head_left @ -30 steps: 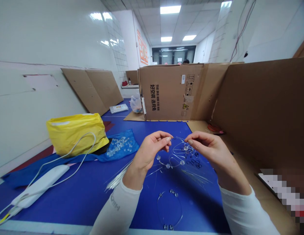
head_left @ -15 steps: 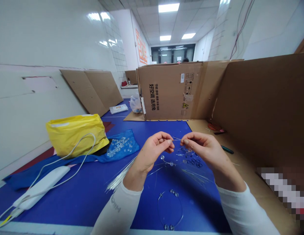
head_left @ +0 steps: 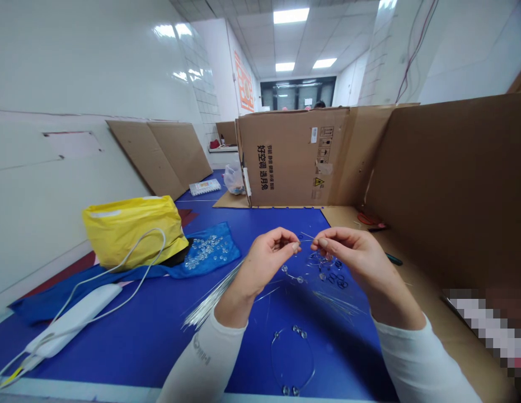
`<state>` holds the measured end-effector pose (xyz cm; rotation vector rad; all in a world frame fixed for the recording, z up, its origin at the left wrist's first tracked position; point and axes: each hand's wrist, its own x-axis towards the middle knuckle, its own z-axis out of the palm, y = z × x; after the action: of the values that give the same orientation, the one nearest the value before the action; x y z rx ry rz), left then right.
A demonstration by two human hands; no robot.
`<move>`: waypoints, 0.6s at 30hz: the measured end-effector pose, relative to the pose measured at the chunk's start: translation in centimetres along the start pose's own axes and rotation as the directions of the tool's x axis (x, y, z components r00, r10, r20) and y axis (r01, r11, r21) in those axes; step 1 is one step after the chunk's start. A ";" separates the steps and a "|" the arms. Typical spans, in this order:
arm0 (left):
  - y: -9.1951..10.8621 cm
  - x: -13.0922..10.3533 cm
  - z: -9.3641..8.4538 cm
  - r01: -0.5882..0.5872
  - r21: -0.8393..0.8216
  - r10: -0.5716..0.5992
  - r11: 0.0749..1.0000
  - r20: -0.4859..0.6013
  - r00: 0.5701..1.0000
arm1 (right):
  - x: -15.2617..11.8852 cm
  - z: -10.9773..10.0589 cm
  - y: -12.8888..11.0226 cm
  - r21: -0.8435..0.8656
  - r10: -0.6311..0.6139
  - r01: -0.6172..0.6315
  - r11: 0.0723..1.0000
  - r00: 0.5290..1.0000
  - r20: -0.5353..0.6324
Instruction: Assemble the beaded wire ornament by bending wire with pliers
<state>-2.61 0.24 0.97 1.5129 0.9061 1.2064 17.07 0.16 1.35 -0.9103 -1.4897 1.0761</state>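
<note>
A thin wire strung with clear beads (head_left: 300, 278) hangs above the middle of the blue desk (head_left: 138, 330), pinched at its upper end by the fingers of the left hand (head_left: 266, 263) and right hand (head_left: 352, 254). A finished bead loop (head_left: 292, 358) lies near the desk's front edge, loose beads (head_left: 203, 249) on blue cloth toward its left.

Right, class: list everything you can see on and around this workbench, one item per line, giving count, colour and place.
table: one, blue, fills the foreground
yellow bag: one, yellow, left
loose beads: many, clear, on blue cloth beside the bag
white unit: one, white, cabled, near left
wire bundle: one, silver, left of the forearm
beaded loop: one, clear, near edge
cardboard box: one, brown, behind
beaded wire: one, clear, pinched between both hands
left hand: pinching the wire
right hand: pinching the wire
</note>
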 end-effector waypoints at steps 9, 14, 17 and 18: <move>-0.5 0.3 -0.5 0.011 -0.009 -0.011 1.000 -0.009 1.000 | 0.2 -0.4 0.4 0.075 0.006 -0.009 0.997 0.999 0.032; -0.3 0.2 -0.5 0.033 -0.020 -0.033 0.999 -0.024 0.999 | 0.2 -0.5 0.5 0.061 -0.007 0.005 0.998 0.999 0.046; 0.0 0.1 -0.3 0.095 -0.070 -0.096 0.993 -0.011 0.995 | 0.3 -0.5 0.5 0.050 -0.017 0.014 0.999 0.998 0.060; 0.1 0.1 -0.2 0.110 -0.083 -0.111 0.990 -0.005 0.994 | 0.4 -0.6 0.5 0.038 -0.019 0.016 0.999 0.998 0.067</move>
<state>-2.77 0.37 1.09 1.3750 0.9230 1.1572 17.57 0.74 1.04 -0.8405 -1.5246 1.1277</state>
